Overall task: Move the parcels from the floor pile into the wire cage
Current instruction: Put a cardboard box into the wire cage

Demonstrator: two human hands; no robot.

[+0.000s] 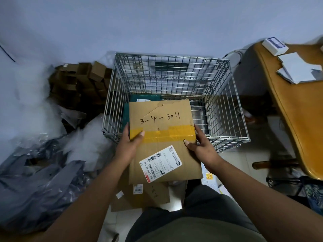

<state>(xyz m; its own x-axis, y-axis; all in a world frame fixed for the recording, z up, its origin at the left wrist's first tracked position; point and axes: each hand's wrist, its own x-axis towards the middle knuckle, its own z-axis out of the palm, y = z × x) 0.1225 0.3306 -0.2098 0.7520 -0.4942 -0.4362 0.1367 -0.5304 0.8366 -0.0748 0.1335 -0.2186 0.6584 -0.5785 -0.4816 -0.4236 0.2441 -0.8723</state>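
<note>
A flat cardboard parcel [162, 119] is held level by both hands, its far half reaching over the front rim of the wire cage [225, 109] and its near half outside. The left hand [127, 145] is clamped on the left edge, thumb laid on a band of yellow tape [167, 135]; the right hand [201, 145] is clamped on the right edge, thumb on top. "3-4-3011" is written on the lid, and a white shipping label [160, 163] is stuck nearer the body. A dark green parcel [146, 98] is seen inside the cage, under the far edge; whether the two touch cannot be told. Another cardboard parcel [148, 194] is left on the floor below. Grey mailer bags [43, 180] and small brown boxes [78, 79] are heaped to the left
</note>
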